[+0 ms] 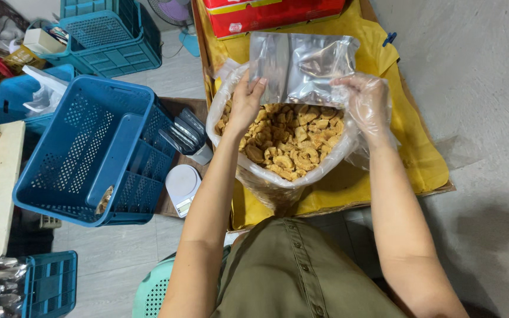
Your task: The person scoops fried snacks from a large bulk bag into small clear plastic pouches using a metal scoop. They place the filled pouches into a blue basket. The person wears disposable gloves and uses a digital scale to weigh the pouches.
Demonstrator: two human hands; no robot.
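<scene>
While I leaned over: both forearms stretched forward above the big clear bag of fried snacks (284, 144).
Left hand (244, 106): bare fingers pinched the silver pouch (298, 68) edge.
Right hand (367, 100): plastic-gloved, fingers clenched on the pouch's other side.
Pouch: upright, just above the snacks.

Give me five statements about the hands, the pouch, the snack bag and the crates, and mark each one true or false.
1. Both hands hold a silver pouch over the big bag of snacks. True.
2. The left hand wears a clear plastic glove. False: the left hand is bare; the right hand wears the glove.
3. The big clear bag sits on a yellow sheet. True.
4. The blue crate beside the person is piled full of silver pouches. False: it is nearly empty.
5. A small white scale lies on the floor by the blue crate. True.
</scene>
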